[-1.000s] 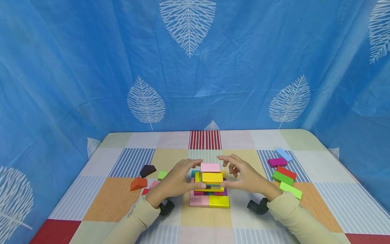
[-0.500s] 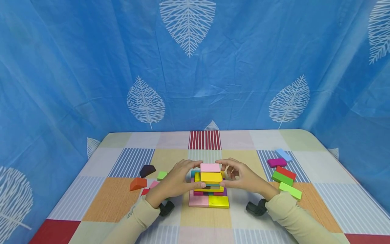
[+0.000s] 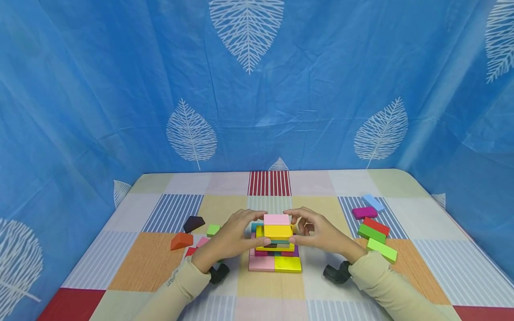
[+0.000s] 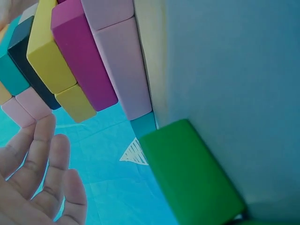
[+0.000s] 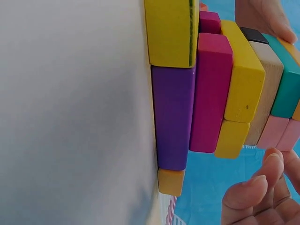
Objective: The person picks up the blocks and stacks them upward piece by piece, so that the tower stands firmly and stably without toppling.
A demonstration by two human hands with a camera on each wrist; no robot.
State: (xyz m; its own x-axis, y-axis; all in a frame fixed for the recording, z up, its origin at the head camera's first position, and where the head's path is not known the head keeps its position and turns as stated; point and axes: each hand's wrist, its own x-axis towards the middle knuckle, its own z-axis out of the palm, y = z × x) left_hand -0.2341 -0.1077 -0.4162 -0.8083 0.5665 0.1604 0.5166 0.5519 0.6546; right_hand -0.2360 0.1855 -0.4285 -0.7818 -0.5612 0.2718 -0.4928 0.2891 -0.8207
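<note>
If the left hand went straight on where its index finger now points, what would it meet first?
Probably the upper pink block; the left hand has its index fingertip close beside it, perhaps touching, though depth is unclear.

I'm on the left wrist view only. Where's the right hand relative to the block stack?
Observer: In the head view, the right hand is at the right side of the stack.
Operator: Any loose blocks over on the right? Which is farthest from the person?
Observer: Yes, in the head view it's a light blue block, just beyond a magenta block.
Operator: And the stack's bottom row on its right side?
Observer: The right wrist view shows a purple block between a yellow block and an orange block.
</note>
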